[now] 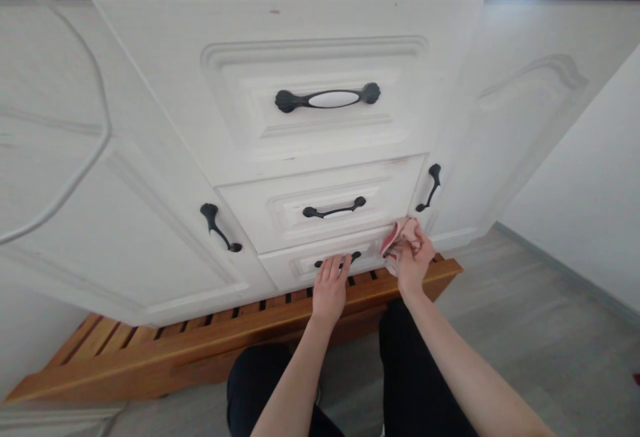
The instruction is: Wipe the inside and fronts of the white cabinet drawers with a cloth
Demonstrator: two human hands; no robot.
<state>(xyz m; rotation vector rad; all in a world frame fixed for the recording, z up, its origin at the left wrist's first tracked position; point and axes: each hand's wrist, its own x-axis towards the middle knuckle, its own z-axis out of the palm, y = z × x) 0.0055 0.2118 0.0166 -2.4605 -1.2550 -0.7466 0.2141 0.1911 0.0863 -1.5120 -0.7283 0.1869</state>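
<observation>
My right hand [416, 260] is closed on a crumpled pink cloth [403, 236], which presses against the right end of the bottom drawer front [295, 268]. A darker red patch shows on the cloth's left side. My left hand [331, 288] is at the dark handle [355, 256] of that same drawer. Its fingers lie over the handle's middle and cover most of it, while both ends stay visible. All three stacked drawers look closed.
Above are the middle drawer handle [334, 210] and top drawer handle [327, 98]. Doors with a left handle [220, 228] and right handle [430, 188] flank the drawers. A slatted wooden bench [215, 340] runs below. A white cable [95, 150] hangs at left.
</observation>
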